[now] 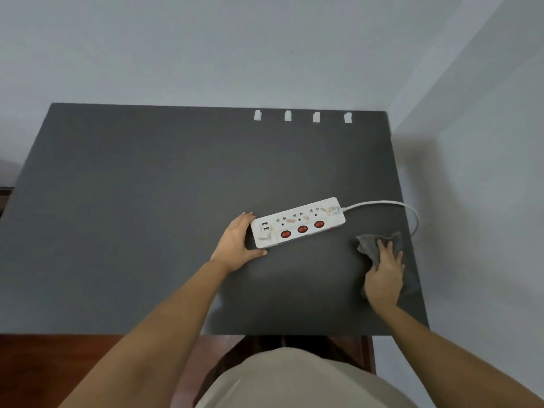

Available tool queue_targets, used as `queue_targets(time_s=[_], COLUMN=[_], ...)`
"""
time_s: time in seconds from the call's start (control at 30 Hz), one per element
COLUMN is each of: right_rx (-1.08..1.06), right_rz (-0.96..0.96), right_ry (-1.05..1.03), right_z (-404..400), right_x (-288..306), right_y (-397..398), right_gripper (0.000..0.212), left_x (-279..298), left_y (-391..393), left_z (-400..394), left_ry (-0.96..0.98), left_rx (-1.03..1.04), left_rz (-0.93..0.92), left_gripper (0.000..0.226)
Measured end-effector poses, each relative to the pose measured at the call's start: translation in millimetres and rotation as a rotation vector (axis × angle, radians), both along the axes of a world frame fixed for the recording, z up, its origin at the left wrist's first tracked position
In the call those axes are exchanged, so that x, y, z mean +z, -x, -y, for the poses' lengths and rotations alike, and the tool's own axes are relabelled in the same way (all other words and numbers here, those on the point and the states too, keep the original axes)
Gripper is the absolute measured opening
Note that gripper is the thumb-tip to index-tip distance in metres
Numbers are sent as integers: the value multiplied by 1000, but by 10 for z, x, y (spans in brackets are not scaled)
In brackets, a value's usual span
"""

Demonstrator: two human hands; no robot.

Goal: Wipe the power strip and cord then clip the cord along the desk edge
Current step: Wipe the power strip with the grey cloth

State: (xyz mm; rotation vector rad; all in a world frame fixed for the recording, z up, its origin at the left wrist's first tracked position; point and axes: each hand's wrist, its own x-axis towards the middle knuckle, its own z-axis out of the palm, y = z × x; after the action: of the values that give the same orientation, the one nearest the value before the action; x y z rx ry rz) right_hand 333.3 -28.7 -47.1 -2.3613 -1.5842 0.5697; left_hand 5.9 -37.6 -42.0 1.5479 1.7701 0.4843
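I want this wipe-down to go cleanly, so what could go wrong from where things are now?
The cord loops over the desk's right edge; wiping could snag it and drag the power strip. Only the left hand braces the strip, at one end, so it may pivot. The cloth under the right hand might smear the brownish stains into the sockets.

No legible text or labels.
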Motion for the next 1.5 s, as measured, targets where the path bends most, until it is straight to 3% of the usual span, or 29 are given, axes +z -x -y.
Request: queue_targets(time_s=[0.1,0.2,0.3,0.4,0.57,0.67,0.73,0.8,0.83,0.9,1.0,1.13,1.23,1.37,1.43,1.5], right_rx=[-65,48,282,526,815,718,427,122,66,182,650,946,856,378,395,595], right_rz=[-176,-229,-262,-176,-217,-316,-314,-275,-268,-244,-125,-291,-383,-290,-287,-266], right_ry=[-190,-335,-214,-38,-28,76,-53,-241,-267,-152,78,108,154,-201,-167,10], right_z=[-172,-527,-864,-905,-462,-296,-365,-560,-665,-826,-717,-294,-225,-553,-720,-718], right_x=[393,625,524,279,257,596,834,969,977,811,356,313,646,853,725,496], right_y=[17,265,618,806,724,568,518,579,677,935,1241,1183,857,824,1093,1404], right_gripper=[42,44,47,49,49,35,23,25,30,46,61,50,41,39,46,55], left_x=[-19,-28,-30,-36,-36,-43,-51,-60,-60,-59,-63,-72,-100,-119,-117,-110], left_y=[-24,-18,4,1,-10,-4,2,7,9,10,11,12,20,31,35,37], left_z=[2,-2,-29,-36,-47,-47,-39,-34,-35,-38,-44,-45,-37,-20,-21,-22], left_ry=[-54,-70,-80,-83,-89,-94,-98,-102,-102,-98,-90,-100,-123,-122,-119,-113], left_rx=[21,18,-7,-25,-29,-23,-21,-12,-8,-11,-2,5,10,34,42,51], left_rz=[0,-22,-98,-165,-205,-195,-188,-186,-184,-184,-189,-195,-172,-127,-108,-106], left_gripper=[84,77,76,76,77,77,77,77,78,78,79,79,79,80,80,81])
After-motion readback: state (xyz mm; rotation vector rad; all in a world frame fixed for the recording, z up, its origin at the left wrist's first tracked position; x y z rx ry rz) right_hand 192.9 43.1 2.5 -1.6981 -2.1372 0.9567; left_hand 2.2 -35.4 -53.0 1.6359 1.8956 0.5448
